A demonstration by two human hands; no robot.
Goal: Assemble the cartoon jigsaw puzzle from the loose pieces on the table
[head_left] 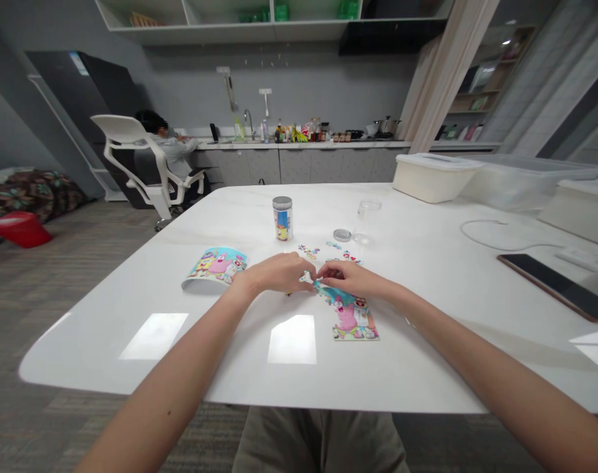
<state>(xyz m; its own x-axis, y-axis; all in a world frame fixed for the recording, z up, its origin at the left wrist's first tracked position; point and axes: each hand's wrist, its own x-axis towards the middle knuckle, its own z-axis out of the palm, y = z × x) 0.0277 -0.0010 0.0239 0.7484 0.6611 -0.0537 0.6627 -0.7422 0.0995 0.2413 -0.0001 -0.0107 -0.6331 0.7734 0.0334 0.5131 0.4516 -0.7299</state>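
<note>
My left hand (pixel 290 272) is closed, its thumb and fingers pinched around a small jigsaw piece (pixel 306 277). Close beside it, my right hand (pixel 349 277) pinches at a bluish jigsaw piece (pixel 317 285), partly covered by the fingertips. Below the right hand lies a partly joined jigsaw puzzle (pixel 351 318) with a pink cartoon figure; its upper edge is hidden under the hand. Loose jigsaw pieces (pixel 309 251) are scattered just beyond both hands. Left of my left hand, a curled picture sheet (pixel 216 265) shows similar cartoon figures.
A lidded jar (pixel 282 220) with a cartoon label stands behind the pieces. To its right are a metal lid (pixel 342 234) and a clear jar (pixel 367 222). A phone (pixel 558 286), a white cable and storage boxes (pixel 434 177) occupy the right side. A person sits beyond the white chair (pixel 131 154).
</note>
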